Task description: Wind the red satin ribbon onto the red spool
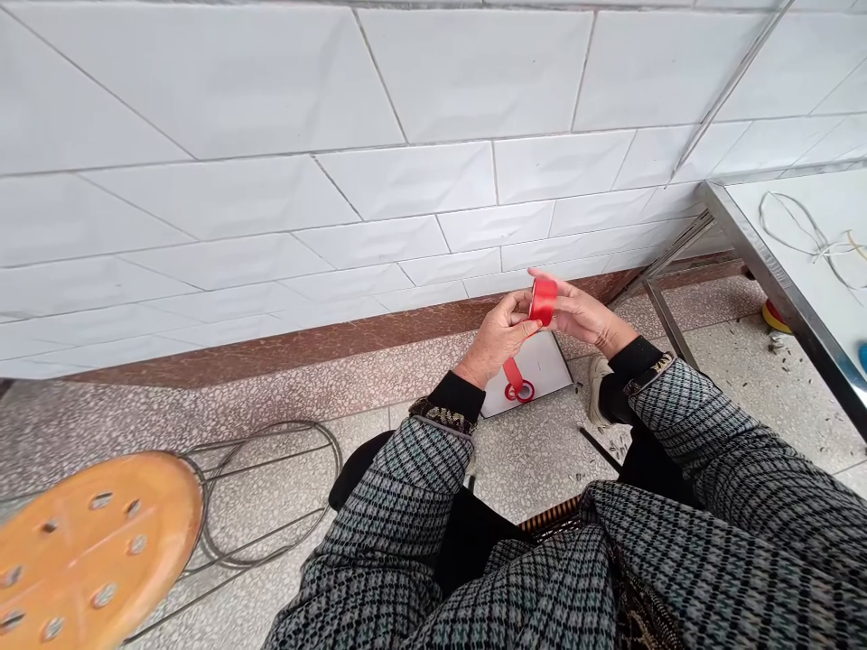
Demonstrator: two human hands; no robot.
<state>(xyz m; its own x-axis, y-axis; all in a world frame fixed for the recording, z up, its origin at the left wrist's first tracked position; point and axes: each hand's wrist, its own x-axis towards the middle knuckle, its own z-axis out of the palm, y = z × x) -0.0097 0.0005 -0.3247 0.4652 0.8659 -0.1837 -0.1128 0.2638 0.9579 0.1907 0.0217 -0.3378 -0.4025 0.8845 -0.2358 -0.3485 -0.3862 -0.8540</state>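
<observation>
A roll of red tape or ribbon is held up between both hands in front of the tiled wall. My left hand pinches its left side with thumb and fingers. On the other side my right hand is against the roll, its fingers partly behind it. Below them a white board with a dark edge lies on the floor. Red ring-shaped pieces and a short red strip lie at its left part.
An orange stool seat with holes and wire legs is at the lower left. A metal-framed table bearing a white cable stands at the right. Small dark scraps are scattered on the speckled floor.
</observation>
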